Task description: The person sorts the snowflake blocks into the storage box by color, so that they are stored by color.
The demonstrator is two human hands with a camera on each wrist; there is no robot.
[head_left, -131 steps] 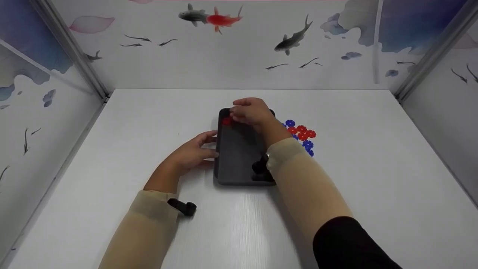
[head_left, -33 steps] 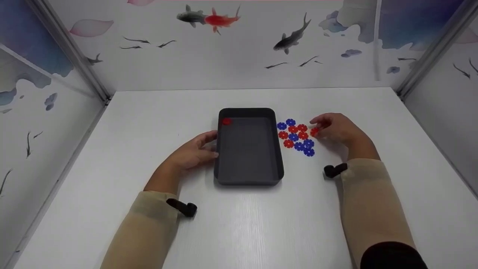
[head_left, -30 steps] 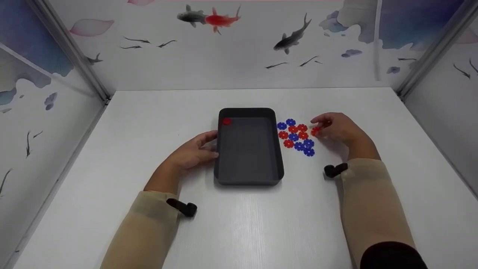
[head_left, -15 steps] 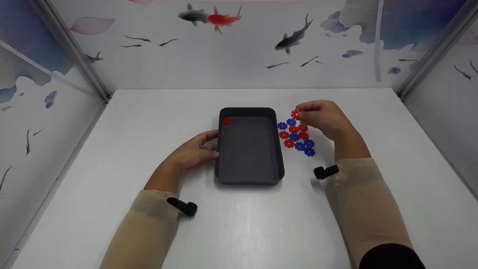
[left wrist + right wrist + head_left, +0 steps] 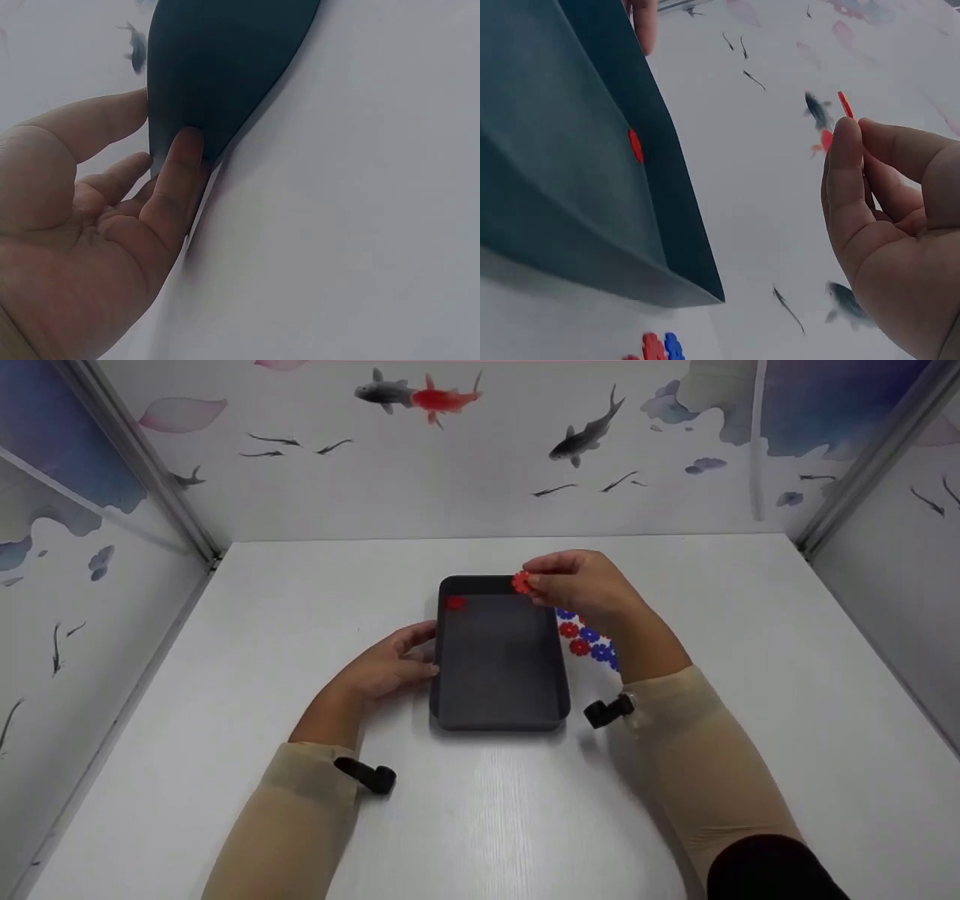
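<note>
In the head view my right hand (image 5: 592, 589) pinches a red notched plastic snowflake disc (image 5: 520, 582) between thumb and fingers, over the far right corner of the dark grey tray (image 5: 499, 675). The right wrist view has this disc (image 5: 844, 103) edge-on, sticking up past the fingertips. Another red snowflake disc (image 5: 455, 603) lies inside the tray at its far left corner. My left hand (image 5: 386, 666) rests against the tray's left side. Its fingertips (image 5: 189, 142) touch the outer wall in the left wrist view, loosely bent and not wrapped round it.
Several red and blue snowflake discs (image 5: 580, 647) lie on the white table (image 5: 480, 810) right of the tray, partly hidden by my right forearm. White panels (image 5: 480, 495) with painted fish enclose the table at the back and sides.
My right hand has picked up a red disc at the right of the pile, raised it and carried it left to above the tray. The left hand and tray stay put.
</note>
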